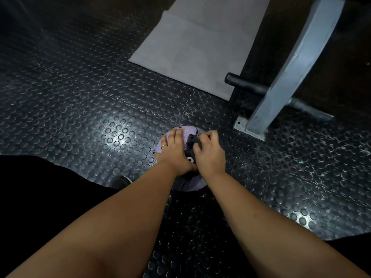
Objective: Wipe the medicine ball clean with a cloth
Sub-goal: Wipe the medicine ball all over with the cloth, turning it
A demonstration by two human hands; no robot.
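The lilac medicine ball (188,131) sat on the studded black rubber floor (100,109), just in front of us. Our left hand (173,149) lay across its top, fingers spread flat. Our right hand (208,155), fingers curled, gripped a dark cloth (193,141) against the ball. Beyond lay a grey mat (192,51), and to its right stood a grey steel post (297,63).

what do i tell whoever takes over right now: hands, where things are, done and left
Left hand: flat on the round lavender textured medicine ball, steadying it.
Right hand: grips the crumpled dark grey cloth, pressed on the ball's top.
The ball sits on the black studded rubber floor, near a grey metal post foot.
Done: cloth is on the ball; how much is clean cannot be told.
Left: wipe the sides and underside.
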